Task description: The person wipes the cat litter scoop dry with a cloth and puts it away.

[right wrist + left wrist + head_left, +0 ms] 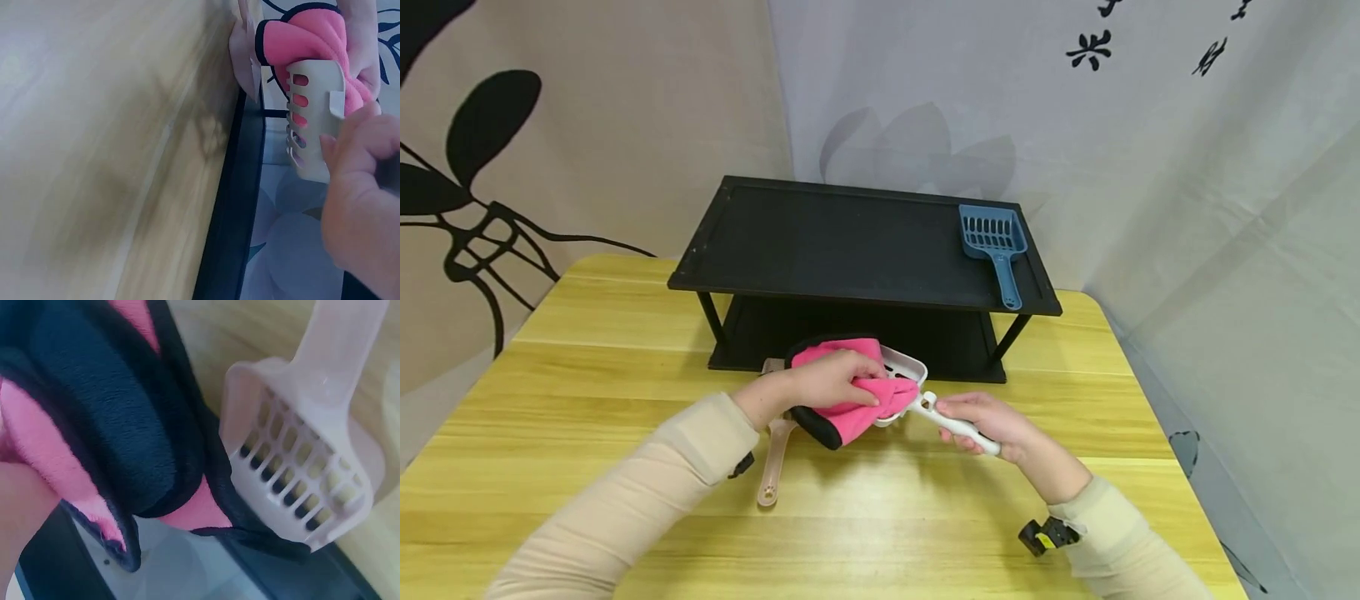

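A pink cloth (857, 408) with black edging and a dark underside is bunched in my left hand (827, 383), which presses it against a white slotted litter scoop (906, 364). My right hand (988, 423) grips the white scoop's handle, with the scoop raised off the table. In the right wrist view the white scoop's slotted head (319, 119) shows pink cloth behind its slots. Below and left of the cloth lies a pale pink litter scoop (775, 467), its slotted head (300, 462) plain in the left wrist view and mostly covered by cloth in the head view.
A black two-tier rack (850, 242) stands at the back of the wooden table (880, 533). On its top shelf, at the right end, rests a blue litter scoop (996, 242). Printed fabric (925, 100) hangs behind the rack.
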Available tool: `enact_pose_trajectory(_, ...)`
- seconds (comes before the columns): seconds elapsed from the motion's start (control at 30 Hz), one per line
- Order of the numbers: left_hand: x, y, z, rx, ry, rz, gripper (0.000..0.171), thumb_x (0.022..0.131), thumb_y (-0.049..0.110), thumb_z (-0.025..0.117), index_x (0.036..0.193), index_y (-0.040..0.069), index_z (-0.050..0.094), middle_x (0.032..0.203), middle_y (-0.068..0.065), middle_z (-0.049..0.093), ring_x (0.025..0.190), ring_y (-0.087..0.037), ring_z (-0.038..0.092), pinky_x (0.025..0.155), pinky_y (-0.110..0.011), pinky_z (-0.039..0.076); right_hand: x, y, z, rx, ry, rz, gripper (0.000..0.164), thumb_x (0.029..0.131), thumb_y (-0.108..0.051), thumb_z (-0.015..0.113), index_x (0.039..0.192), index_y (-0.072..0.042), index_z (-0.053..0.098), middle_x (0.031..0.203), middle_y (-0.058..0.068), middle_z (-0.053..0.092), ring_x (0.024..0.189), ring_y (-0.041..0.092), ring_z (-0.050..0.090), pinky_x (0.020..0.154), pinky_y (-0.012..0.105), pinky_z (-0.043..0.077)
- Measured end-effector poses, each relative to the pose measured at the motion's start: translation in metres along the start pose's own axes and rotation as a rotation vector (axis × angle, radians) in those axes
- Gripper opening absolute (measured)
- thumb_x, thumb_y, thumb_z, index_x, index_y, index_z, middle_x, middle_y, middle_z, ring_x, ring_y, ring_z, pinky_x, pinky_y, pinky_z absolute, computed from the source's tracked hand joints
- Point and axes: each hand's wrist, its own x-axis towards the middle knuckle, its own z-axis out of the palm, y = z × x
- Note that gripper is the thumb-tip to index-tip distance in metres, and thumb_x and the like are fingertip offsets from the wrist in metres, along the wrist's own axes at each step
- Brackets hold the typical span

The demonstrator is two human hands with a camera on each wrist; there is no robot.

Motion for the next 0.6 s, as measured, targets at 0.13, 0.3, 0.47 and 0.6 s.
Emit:
enact_pose_trajectory(0.13,0.002,-0.001,0.007,0.016,0.047,0.022,0.011,0.084,0.021,0.069,0.083,0.012,0.064,0.062,0.009,0.036,0.061,-0.005,0.037,0.06,-0.017,0.032,0.001,0.003,-0.001,0.007,0.004,0.007,0.02,0.099,-0.021,0.045,0.101,-0.003,0.054,0.067,-0.006,0.061,0.044,-0.001,0.045,0.041,0.012,0.035)
enact_pose_trajectory(0.3,0.001,0.002,0.008,0.047,0.08,0.05,0.012,0.083,0.019,0.07,0.075,0.012,0.065,0.061,0.011,0.041,0.06,-0.003,0.037,0.058,-0.016,0.032,-0.001,0.001,0.002,-0.013,0.015,-0.015,0.025,0.098,-0.02,0.045,0.107,0.002,0.053,0.067,-0.005,0.061,0.044,-0.001,0.045,0.041,0.012,0.035)
enact_pose_trajectory(0.47,-0.001,-0.002,0.002,0.119,0.12,0.044,0.003,0.082,0.018,0.071,0.081,0.015,0.071,0.067,0.011,0.053,0.064,-0.004,0.041,0.06,-0.016,0.035,-0.003,-0.005,0.004,-0.033,0.033,-0.044,0.041,0.098,-0.018,0.045,0.124,0.014,0.043,0.067,-0.004,0.061,0.044,-0.001,0.045,0.042,0.012,0.035)
enact_pose_trajectory(0.6,-0.006,-0.007,-0.005,0.175,0.147,0.01,0.003,0.082,0.018,0.072,0.081,0.015,0.07,0.069,0.01,0.056,0.065,-0.005,0.043,0.06,-0.017,0.035,-0.005,-0.008,0.005,-0.052,0.036,-0.05,0.047,0.098,-0.016,0.043,0.131,0.017,0.036,0.068,-0.005,0.061,0.044,-0.002,0.045,0.042,0.012,0.035)
